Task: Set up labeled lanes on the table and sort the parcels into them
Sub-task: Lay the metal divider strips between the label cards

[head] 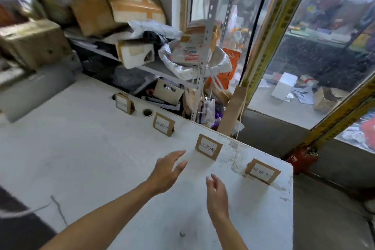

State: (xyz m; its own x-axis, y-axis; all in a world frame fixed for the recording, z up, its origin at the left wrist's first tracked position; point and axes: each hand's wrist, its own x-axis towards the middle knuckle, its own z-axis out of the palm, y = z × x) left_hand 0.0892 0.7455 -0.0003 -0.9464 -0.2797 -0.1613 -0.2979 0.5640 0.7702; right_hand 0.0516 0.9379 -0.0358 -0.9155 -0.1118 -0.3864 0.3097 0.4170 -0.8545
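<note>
Both hands, left (166, 172) and right (217, 195), empty with fingers relaxed near folded brown-cardboard label stands with white paper (208, 146); probably light, tippy, best pinched at top fold.

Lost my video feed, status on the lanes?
Left hand and right hand open, empty. Four label cards standing along table edge. No parcels on it.
</note>
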